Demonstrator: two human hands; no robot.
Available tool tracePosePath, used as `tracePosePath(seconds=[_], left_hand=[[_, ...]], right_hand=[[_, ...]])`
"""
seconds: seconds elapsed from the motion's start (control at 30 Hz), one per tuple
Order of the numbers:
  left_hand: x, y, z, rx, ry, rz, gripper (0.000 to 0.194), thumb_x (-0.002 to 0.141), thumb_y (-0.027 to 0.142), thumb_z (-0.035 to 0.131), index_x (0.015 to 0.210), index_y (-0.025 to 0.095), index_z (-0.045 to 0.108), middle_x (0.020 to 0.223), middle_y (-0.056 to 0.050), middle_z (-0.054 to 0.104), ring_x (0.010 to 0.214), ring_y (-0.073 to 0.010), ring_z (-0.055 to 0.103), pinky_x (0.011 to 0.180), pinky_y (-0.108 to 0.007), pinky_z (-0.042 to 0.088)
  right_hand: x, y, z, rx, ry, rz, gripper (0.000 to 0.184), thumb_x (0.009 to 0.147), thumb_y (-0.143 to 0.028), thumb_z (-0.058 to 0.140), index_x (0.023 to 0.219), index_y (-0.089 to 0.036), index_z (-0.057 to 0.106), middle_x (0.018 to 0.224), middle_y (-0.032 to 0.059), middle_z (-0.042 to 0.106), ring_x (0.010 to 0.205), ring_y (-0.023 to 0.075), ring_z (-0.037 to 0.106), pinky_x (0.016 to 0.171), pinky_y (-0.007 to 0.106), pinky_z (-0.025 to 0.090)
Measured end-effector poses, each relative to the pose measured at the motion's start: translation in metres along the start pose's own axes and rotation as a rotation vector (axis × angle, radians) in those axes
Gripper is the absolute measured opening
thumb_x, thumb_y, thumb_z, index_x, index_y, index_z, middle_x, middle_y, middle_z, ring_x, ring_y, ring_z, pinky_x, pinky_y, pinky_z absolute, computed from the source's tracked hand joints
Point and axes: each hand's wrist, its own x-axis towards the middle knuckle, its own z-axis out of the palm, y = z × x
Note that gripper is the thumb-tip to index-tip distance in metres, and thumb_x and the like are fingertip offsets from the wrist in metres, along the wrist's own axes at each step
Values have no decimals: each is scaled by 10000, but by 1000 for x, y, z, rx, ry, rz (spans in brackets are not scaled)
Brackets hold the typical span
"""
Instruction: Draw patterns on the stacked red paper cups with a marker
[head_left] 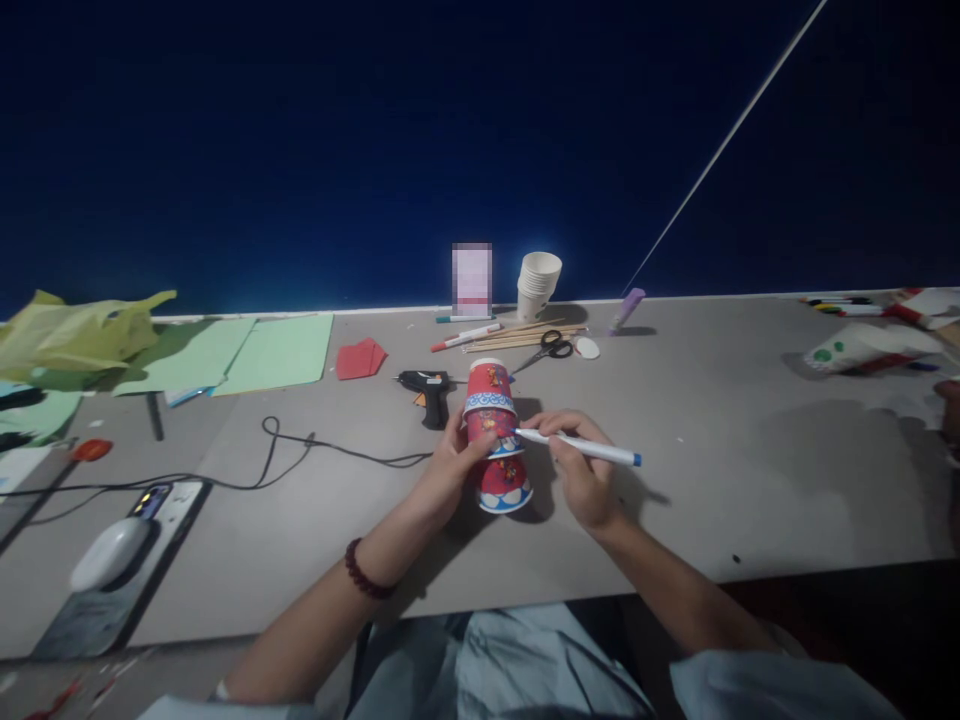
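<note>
Three red paper cups [491, 385] with blue and white patterned rims stand stacked in a column at the middle of the table. My left hand [459, 455] is wrapped round the column from the left, its thumb across the middle cup. In my right hand [583, 470] is a white marker [600, 448] with a blue end, held between thumb and fingers. The marker's tip reaches the right side of the middle cup; whether it touches cannot be made out. A black glue gun [429, 392] lies just left of the cups.
Behind the cups are scissors [553, 346], wooden sticks [517, 338], a stack of white paper cups [538, 285] and a purple glue stick [628, 310]. Red paper [361, 358] and green sheets [277, 352] lie left. A black cord [345, 447] crosses the left side, near a phone [150, 500].
</note>
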Motion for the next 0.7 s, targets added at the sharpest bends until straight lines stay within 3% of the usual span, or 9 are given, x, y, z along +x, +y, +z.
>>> tracePosePath(seconds=[0.2,0.4,0.7], left_hand=[[3,-1,-1,18,39,13,709,693,437,859,1312,254,566,1157,-82,698,1021,-244,666,907,-378,509],[2,0,1,14,50,-12,602,791,476,773,1318,267,570,1164,-64,704,1031,-223,668,921,-358,500],[3,-3,-2,8,40,-14,560,817,457,754,1300,247,563,1149,-65,710,1014,-220,676,896,-344,513]], right_hand=[[2,-6,0,-11,-52,-1,102,887,-214,592,850,-253,680,886,25,730,866,194,688,822,340,544],[3,-12,1,-76,-95,-7,85,893,-236,599,841,-236,667,876,37,737,853,205,699,796,346,565],[3,-10,1,-137,-98,-38,93,902,-203,587,861,-236,663,901,29,745,877,191,706,813,319,558]])
